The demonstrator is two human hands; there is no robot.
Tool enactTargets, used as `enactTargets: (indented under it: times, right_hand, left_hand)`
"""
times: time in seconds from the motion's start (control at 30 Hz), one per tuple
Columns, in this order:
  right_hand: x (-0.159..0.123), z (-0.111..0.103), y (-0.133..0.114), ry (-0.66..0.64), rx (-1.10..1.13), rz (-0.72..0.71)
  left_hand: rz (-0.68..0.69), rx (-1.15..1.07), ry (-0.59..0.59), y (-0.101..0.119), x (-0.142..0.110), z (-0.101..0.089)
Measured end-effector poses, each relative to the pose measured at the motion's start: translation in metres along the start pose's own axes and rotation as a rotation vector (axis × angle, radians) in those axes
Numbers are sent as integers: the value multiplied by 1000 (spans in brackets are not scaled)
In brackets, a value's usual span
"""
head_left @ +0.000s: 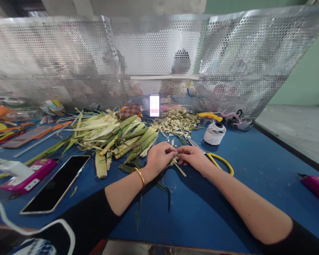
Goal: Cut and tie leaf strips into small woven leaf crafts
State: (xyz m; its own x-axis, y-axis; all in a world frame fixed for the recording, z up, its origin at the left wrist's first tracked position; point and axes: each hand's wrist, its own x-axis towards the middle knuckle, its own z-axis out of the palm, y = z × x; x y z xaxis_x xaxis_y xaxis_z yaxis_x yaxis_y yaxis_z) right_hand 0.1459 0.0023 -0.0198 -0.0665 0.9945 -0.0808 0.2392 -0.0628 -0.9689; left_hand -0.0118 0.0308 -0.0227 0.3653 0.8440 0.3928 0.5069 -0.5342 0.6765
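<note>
My left hand (158,157), with a gold bangle at the wrist, is closed in a pinch on a small pale strip of corn husk (181,170). From the other side, the fingertips of my right hand (194,157) pinch the same piece, nearly touching the left thumb. Part of the strip hangs below the fingers; the rest is hidden. Scissors with yellow handles (224,163) lie beside my right wrist, partly covered by it. Left of my hands is a heap of corn husks (103,131). Behind them lies a pile of small husk pieces (178,120).
A spool of white thread (214,136) stands right of the pile. A dark phone (58,184) and a magenta power strip (32,177) with a white plug lie at left. A perforated metal screen (159,42) closes off the back, with people behind it. Another magenta object (317,186) sits far right.
</note>
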Motion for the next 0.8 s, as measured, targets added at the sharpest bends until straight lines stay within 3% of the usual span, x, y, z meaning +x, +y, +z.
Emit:
enactTargets:
  times: [0.57,0.8]
  right_hand:
    - [7,-12,10,158,-153,-105]
    - [10,-21,10,175,-156,-135]
  left_hand:
    - [-41,-99,-34,-6,2,0]
    - [-143,221,-22,-4,6,-3]
